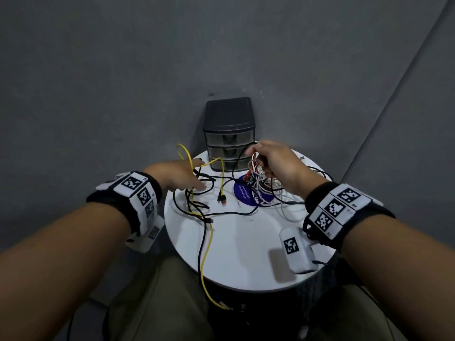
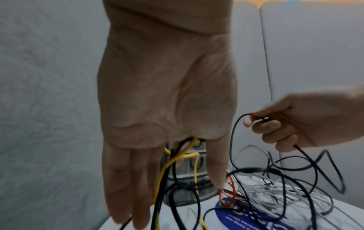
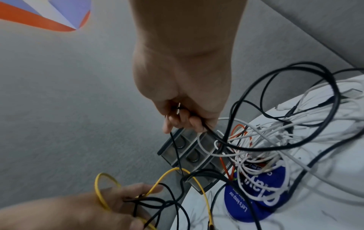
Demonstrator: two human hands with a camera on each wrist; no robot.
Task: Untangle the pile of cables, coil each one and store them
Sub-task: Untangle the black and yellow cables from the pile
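A tangle of cables lies on a round white table (image 1: 246,254). My left hand (image 1: 184,178) (image 2: 157,109) is at the table's left edge with straight fingers. A yellow cable (image 1: 208,244) (image 3: 199,183) and thin black cables loop over it between thumb and forefinger. My right hand (image 1: 270,161) (image 3: 187,101) is raised in front of the drawers. It pinches a black cable (image 1: 240,156) (image 2: 234,132) between thumb and forefinger, other fingers curled round it. Below it sits a knot of white cables (image 1: 278,190) (image 3: 265,140) with an orange cable (image 3: 239,126) in it.
A small dark drawer unit (image 1: 229,124) (image 3: 189,149) with three clear drawers stands at the table's back, against a grey wall. A round blue sticker (image 1: 242,195) lies under the tangle. The yellow cable's far end hangs over the table's front edge by my knees.
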